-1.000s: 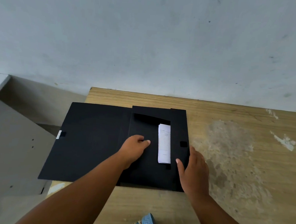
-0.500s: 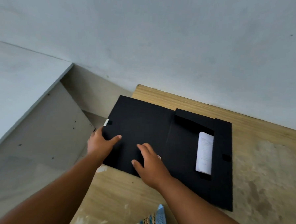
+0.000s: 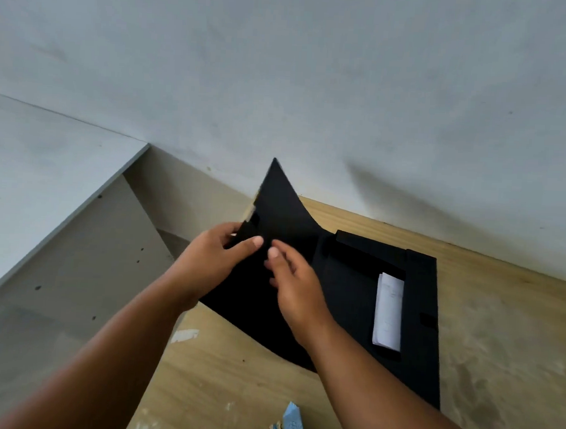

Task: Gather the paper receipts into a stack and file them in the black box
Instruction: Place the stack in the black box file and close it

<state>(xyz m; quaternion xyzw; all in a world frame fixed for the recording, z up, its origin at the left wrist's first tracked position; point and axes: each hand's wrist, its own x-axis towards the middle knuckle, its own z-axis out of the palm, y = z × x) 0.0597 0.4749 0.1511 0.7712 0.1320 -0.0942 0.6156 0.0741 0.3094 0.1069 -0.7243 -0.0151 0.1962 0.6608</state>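
The black box (image 3: 421, 362) lies open and flat on the wooden table (image 3: 498, 340). A white stack of paper receipts (image 3: 388, 310) rests inside it, toward its right side. The box's left cover flap (image 3: 285, 211) is lifted and curls upward. My left hand (image 3: 212, 259) pinches the flap's left edge, thumb on its inner face. My right hand (image 3: 296, 285) touches the inner face of the same flap just beside the left thumb, fingers curled against it.
A pale wall (image 3: 314, 84) stands right behind the table. To the left, off the table edge, is a grey cabinet or shelf unit (image 3: 61, 235). A blue patterned object (image 3: 283, 427) pokes in at the bottom edge. The table's right part has a worn, stained patch.
The left cover flap, flat on the table before, has been picked up and bent upward. Both hands moved from the box's middle to its left flap, and my view swung left.
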